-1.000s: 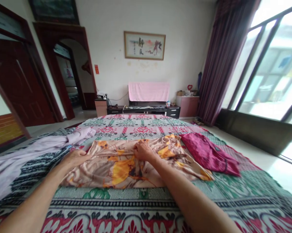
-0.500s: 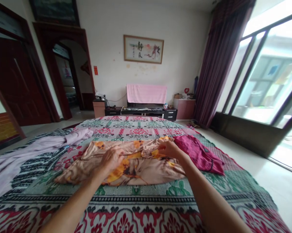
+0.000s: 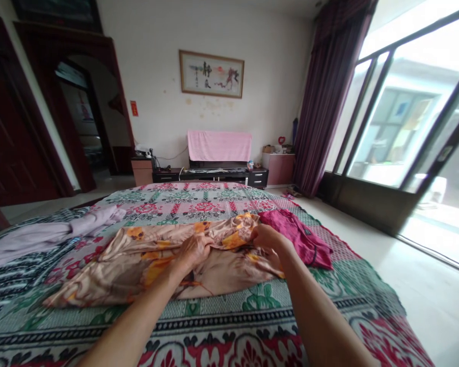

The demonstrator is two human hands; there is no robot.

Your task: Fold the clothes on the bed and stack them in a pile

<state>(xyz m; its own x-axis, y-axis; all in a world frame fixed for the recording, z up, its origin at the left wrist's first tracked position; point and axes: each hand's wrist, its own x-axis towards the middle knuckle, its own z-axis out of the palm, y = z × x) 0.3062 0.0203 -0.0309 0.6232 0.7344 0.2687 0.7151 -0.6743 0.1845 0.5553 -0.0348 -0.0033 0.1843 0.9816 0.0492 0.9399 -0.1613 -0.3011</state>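
Note:
A silky tan garment [image 3: 118,275] with orange flowers lies spread and partly folded on the patterned bedspread [image 3: 198,206]. My left hand [image 3: 194,251] is closed on a fold near the garment's middle, fingertips pinching the cloth. Farther right, my right hand [image 3: 270,238] grips the same garment close to its right end, with its fingers partly hidden from me. A magenta garment [image 3: 298,237] rests just beyond that hand, touching or slightly under the floral one.
On the left lie a pale lilac garment [image 3: 53,234] and a black-and-white striped cloth [image 3: 15,275]. A TV stand [image 3: 258,178] with a pink cloth [image 3: 219,146] above it stands past the bed. Glass doors [image 3: 389,127] line the right side.
My left hand has moved right along the garment, nearer my right hand, and now pinches a fold. The garment's left end has spread toward me. The whole view has shifted with the head.

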